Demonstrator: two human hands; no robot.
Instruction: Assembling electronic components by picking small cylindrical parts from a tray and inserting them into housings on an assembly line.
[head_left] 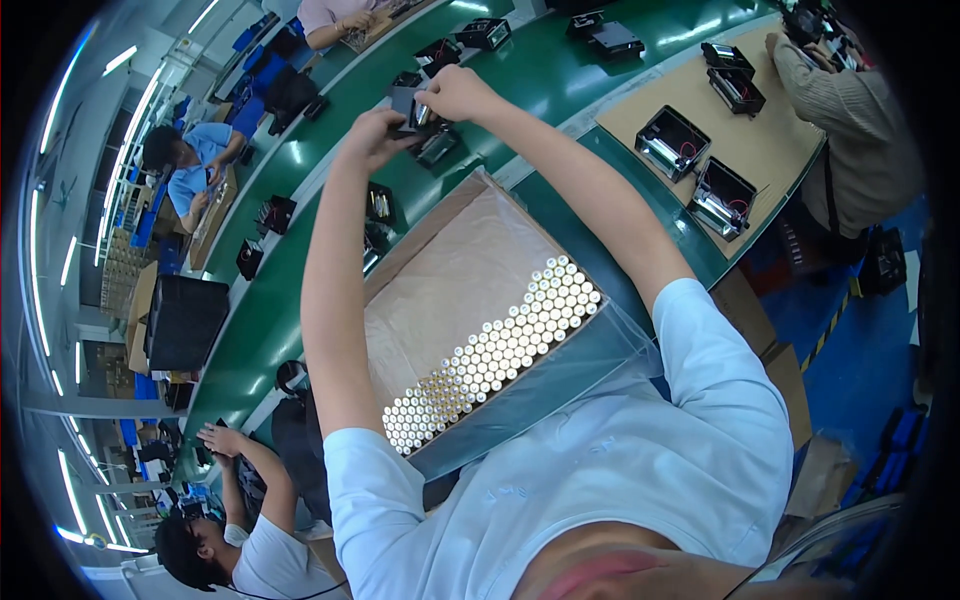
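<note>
Both my arms reach out to a small black case (404,104) at the green bench. My left hand (374,138) grips it from the near left side. At its right edge my right hand (462,94) has its fingers closed by a shiny silver cylinder (424,113), apparently a battery cell; the fingertips are partly hidden. Just below them sits another black case (437,148). Between my forearms and my body stands an open carton (420,235) lined with clear plastic. Upright cylindrical cells (512,340) with pale round tops fill its near side.
More open black cases (672,142) with red wires lie on a brown board (640,100) to the right. Others, such as a black case (276,213), stand along the green bench (330,150). Co-workers sit to the left, beyond the bench and at the right.
</note>
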